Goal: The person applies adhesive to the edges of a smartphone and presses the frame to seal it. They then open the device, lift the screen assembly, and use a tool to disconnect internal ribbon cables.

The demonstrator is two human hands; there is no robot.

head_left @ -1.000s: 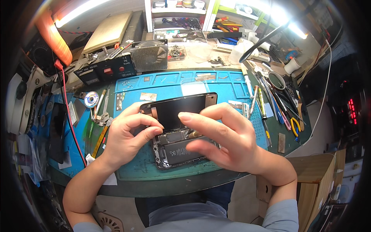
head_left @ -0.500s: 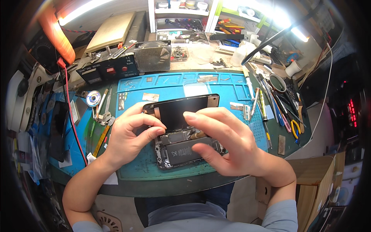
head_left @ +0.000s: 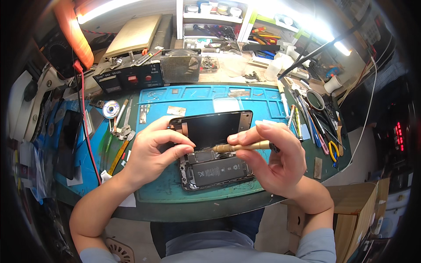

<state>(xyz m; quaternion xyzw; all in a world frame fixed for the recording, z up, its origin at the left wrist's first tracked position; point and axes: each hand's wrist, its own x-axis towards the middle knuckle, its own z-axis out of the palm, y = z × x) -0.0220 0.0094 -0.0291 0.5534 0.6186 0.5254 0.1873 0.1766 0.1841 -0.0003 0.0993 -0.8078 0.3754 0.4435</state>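
An opened smartphone lies on the blue-green work mat (head_left: 158,193), its dark screen (head_left: 215,130) tilted up along the far edge. In the near half, the black battery (head_left: 215,172) and inner parts are exposed. My left hand (head_left: 158,151) is closed at the screen's left edge, with thumb and a fingertip pinched over the inner parts; whether a small part is between them is hidden. My right hand (head_left: 280,162) grips a brass-coloured screwdriver (head_left: 247,147) between thumb and fingers. It lies nearly level above the phone, pointing left; its tip is too small to make out.
Tweezers, pliers (head_left: 334,150) and other hand tools lie at the right. A solder spool (head_left: 111,109) and metal calipers (head_left: 123,133) are at the left. A black power unit (head_left: 129,78) stands behind, beside a finned metal block (head_left: 181,68). A red cable (head_left: 83,118) hangs at the left.
My right hand has turned and shifted slightly right, and its fingers have closed around the screwdriver, which now shows fully. The left hand keeps its hold. The whole view has shifted a little.
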